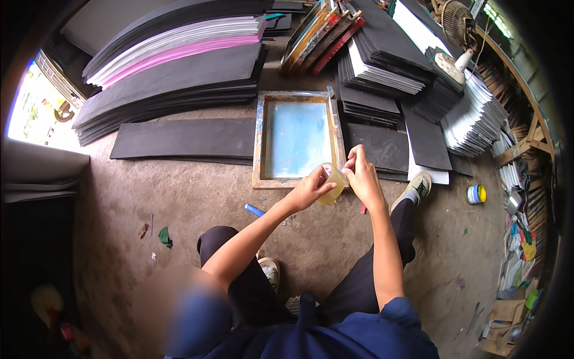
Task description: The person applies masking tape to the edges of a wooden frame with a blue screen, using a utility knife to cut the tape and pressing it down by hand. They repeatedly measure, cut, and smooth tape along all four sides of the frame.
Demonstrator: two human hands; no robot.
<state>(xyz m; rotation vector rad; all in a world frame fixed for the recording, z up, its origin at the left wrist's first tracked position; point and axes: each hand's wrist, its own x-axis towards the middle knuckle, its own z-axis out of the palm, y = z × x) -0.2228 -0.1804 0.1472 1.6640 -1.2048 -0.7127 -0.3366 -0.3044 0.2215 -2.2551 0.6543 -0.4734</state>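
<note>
- Tape roll [332, 183] is sitting just over the near right corner of the screen frame [258, 143], held between both hands above the floor.
- Left hand [310, 189] is clamping the roll's side, fingers wrapped around it.
- Right hand [360, 173] is pinching at the roll's top edge, seemingly lifting the tape end; whether an end is caught cannot be told.
- Holding the roll steady while peeling slowly is likely helping the strip come off straight and uncreased.
</note>
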